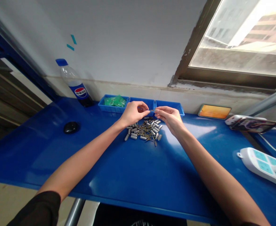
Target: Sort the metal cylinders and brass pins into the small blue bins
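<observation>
A glossy blue table (119,175) is filling most of the view, its far edge running along a pale wall (128,40), while a window (243,53) is letting bright light in at the upper right and a pale glare is lying on the tabletop beside the right forearm. A cola bottle (78,89) is standing at the back left, and a black mouse (71,127) is resting in front of it. Three blue bins are lining the wall: the left bin (112,109) is holding green packets (116,101), the left hand (132,113) is partly covering the middle bin (142,101), and the right hand (171,118) is overlapping the right bin (169,104). A phone (214,111) is leaning by the wall, and the frame's right edge is cutting off a white power strip (265,166). Both hands are pinching narrowly, thumb against fingers, at a thin piece (152,110), which is lying nearly level between their fingertips; its ends are disappearing under the fingers, and its details are proving too small to make out. Just below and nearer the person, a pile of metal parts (147,129), silver cylinders and thin brass-coloured pins, is spreading over the tabletop.
</observation>
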`<state>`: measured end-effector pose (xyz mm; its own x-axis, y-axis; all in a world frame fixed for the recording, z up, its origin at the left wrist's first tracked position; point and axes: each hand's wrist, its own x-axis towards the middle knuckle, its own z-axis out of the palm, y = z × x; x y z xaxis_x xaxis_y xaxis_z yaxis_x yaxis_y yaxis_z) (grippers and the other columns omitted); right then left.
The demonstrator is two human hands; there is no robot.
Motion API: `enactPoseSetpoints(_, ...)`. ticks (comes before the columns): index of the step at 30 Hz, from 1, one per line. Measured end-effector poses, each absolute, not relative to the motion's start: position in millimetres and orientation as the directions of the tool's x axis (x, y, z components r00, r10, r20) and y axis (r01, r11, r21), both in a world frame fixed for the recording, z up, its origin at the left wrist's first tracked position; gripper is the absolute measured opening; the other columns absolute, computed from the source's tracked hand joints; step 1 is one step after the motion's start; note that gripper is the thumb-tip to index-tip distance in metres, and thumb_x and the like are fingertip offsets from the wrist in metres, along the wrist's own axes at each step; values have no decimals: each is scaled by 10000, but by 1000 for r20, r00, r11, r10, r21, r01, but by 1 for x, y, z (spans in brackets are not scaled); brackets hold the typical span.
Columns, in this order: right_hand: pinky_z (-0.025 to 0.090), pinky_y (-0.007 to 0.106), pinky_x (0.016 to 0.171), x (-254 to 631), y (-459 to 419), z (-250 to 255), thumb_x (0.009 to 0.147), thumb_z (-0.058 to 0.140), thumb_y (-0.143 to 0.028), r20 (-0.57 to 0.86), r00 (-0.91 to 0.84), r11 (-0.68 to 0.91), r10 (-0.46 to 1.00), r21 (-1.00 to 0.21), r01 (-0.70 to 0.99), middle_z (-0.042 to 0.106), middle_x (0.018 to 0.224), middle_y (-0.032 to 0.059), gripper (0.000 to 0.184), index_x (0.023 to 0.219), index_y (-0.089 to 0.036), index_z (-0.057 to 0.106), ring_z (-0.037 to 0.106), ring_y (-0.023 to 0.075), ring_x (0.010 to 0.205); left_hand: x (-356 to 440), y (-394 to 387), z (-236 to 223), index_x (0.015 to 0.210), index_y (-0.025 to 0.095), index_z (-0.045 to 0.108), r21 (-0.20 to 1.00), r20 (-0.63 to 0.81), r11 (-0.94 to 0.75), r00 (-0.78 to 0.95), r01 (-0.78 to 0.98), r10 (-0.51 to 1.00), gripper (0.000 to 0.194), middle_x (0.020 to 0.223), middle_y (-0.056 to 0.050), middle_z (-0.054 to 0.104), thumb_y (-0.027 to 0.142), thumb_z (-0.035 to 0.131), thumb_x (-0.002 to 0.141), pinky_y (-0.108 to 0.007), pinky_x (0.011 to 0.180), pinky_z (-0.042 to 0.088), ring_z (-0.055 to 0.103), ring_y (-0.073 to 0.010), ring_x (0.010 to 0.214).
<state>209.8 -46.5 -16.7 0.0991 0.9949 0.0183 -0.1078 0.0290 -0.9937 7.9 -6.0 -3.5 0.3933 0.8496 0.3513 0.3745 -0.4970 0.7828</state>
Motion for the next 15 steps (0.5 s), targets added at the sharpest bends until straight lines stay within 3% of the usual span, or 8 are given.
enactPoseSetpoints(3,598,353,752,215,-43,-18,705,864,-375,124,281,132,952,-991,-9,782,846,85,291,895,-172,778,738,207,778,9,-6,-9,983,160,803,618,355,-630,548,471,758,157,976,-87,818,191,668,909,-356,874,610,772,-216,894)
enactPoseSetpoints(6,597,370,736,219,-41,-19,733,827,-393,158,342,148,926,-987,55,789,935,101,357,1008,-174,769,748,228,815,10,-6,-17,1157,182,787,475,294,-782,765,404,573,357,1221,-92,780,45,566,913,-357,1039,556,733,-227,1152)
enactPoseSetpoints(8,595,371,723,221,-40,-20,751,803,-410,147,339,131,929,-989,70,789,1006,112,410,1087,-181,753,750,234,837,12,-6,-23,1208,212,774,440,228,-826,846,352,482,465,1296,-80,752,-24,544,880,-322,1060,539,708,-214,1218)
enactPoseSetpoints(15,560,326,668,217,-42,-18,755,776,-399,134,313,117,940,-991,71,790,1017,102,365,1050,-184,756,722,196,778,10,-8,-25,1168,192,781,279,123,-812,820,513,560,411,1238,-105,756,-4,582,866,-319,953,565,736,-252,1118)
